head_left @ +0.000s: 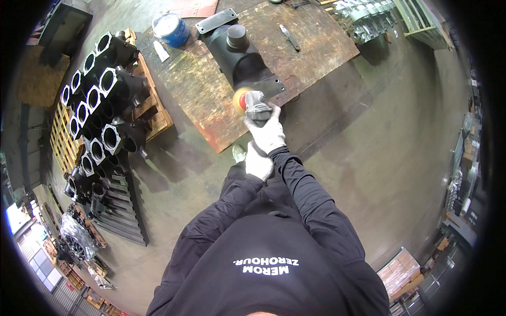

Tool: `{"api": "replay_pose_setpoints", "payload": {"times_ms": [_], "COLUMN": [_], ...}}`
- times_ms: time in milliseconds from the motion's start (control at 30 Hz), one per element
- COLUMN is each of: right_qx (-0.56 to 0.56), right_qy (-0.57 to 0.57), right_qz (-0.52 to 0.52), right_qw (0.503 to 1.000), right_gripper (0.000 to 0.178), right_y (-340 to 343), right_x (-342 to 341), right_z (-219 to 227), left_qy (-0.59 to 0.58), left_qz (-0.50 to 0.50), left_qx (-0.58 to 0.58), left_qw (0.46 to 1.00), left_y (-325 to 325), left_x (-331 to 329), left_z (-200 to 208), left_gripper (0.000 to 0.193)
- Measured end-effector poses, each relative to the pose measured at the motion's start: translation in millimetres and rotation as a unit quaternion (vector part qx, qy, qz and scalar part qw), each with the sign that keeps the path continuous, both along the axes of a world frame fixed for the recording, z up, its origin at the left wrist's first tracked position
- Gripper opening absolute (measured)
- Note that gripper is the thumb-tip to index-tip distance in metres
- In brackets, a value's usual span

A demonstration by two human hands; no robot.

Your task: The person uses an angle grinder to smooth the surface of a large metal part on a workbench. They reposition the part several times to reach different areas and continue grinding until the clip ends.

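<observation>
An angle grinder (257, 103) with a silvery head and a yellow, red-centred disc (240, 100) is in my gloved hands. My right hand (270, 135) is wrapped round its body, just behind the head. Closer to me, my left hand (259, 164) is closed at the rear of the tool, which is mostly hidden by the glove. The disc is at the near flange of a black metal pipe fitting (226, 54); I cannot tell whether they touch. This fitting lies on a stained worktable (184, 87), its short round outlet facing up.
A blue bucket (174, 32) and a white tube (161, 51) are at the table's left. A slim dark hand tool (289, 37) lies right of the fitting. Several black castings (108, 81) stand on pallets at left. Grey metal parts (366, 18) sit at the far right.
</observation>
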State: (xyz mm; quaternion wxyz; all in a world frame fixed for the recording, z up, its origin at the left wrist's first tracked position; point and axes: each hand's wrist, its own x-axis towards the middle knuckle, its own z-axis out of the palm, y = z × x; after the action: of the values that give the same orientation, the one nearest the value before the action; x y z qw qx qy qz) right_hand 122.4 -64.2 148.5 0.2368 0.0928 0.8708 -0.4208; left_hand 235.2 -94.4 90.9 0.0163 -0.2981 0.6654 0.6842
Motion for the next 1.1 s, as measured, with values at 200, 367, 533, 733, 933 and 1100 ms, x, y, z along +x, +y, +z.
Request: {"api": "replay_pose_setpoints", "payload": {"times_ms": [200,367,533,733,933,1100], "right_qx": [0.020,0.037,0.112,0.206,0.176,0.194], "right_qy": [0.031,0.080,0.002,0.089,0.038,0.075], "right_qz": [-0.056,-0.063,0.030,0.038,0.130,0.067], "right_qw": [0.998,0.994,0.993,0.974,0.975,0.976], "right_gripper": [0.084,0.085,0.083,0.087,0.087,0.083], "right_y": [35,43,28,34,8,5], "right_x": [-39,-60,-41,-58,-43,-41], "right_z": [0,4,11,13,12,14], "left_qy": [-0.046,-0.062,0.039,0.147,0.089,0.185], "left_qz": [-0.076,-0.090,0.053,0.037,0.244,0.111], "left_qx": [-0.059,0.010,0.226,0.364,0.689,0.456], "left_qw": [0.994,0.994,0.972,0.919,0.677,0.864], "left_y": [30,38,51,73,58,59], "left_x": [-43,-67,-45,-60,-53,-47], "left_z": [-6,-22,-36,-52,-47,-47], "left_gripper": [0.052,0.052,0.051,0.051,0.039,0.041]}}
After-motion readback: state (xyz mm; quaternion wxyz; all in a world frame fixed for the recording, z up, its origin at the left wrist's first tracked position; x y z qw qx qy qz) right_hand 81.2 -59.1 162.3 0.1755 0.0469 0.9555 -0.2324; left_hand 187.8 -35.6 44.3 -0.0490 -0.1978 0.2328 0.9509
